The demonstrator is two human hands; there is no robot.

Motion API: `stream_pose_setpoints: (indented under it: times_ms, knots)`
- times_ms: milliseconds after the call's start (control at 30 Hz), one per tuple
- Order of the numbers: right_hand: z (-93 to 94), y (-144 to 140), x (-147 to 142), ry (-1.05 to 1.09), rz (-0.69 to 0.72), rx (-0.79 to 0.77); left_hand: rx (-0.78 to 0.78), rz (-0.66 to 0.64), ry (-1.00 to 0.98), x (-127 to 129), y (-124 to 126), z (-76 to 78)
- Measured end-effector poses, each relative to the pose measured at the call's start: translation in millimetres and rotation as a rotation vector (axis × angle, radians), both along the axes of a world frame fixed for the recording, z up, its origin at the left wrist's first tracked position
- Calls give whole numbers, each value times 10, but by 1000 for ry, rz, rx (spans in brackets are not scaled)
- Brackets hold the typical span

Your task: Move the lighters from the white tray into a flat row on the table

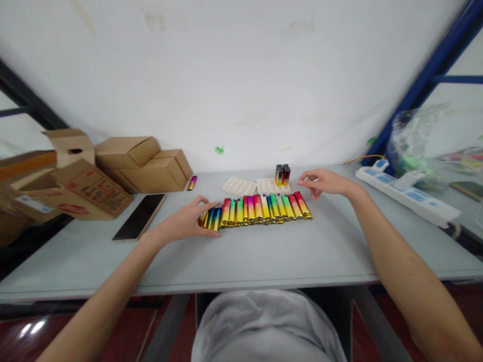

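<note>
A row of shiny, multi-coloured lighters (260, 208) lies side by side on the grey table, stacked in more than one layer. At the row's left end, my left hand (187, 219) is closed around several blue-and-gold lighters (212, 219), its thumb on the near side and its fingers on the far side. My right hand (320, 182) hovers right of a small upright group of lighters (283, 175), fingers loosely bent and apart, with nothing visible in them. Those upright lighters stand on the right one of two white trays with small cells, the other being the left tray (239, 186).
One lone lighter (192, 183) lies near closed brown boxes (147, 163). Left of it are a phone (140, 217) and an opened printed carton (85, 188). A white power strip (407, 193) and a clear plastic bag (415, 136) occupy the right side. A wall (241, 90) stands behind the table.
</note>
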State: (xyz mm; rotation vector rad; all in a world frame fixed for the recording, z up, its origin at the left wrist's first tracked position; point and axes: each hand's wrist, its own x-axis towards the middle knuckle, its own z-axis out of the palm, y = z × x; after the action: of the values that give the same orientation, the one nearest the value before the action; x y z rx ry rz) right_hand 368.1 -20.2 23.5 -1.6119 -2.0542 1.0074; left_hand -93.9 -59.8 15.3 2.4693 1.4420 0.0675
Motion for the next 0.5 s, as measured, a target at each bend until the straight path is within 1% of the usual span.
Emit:
stream_pose_setpoints:
  times_ms: [200,500]
  knots:
    - [-16,10,18,-14,9,10,-14,-69,-83,-7,48,30]
    - [-31,22,45,-33,22,34,70,-117,-141,-68,103,22]
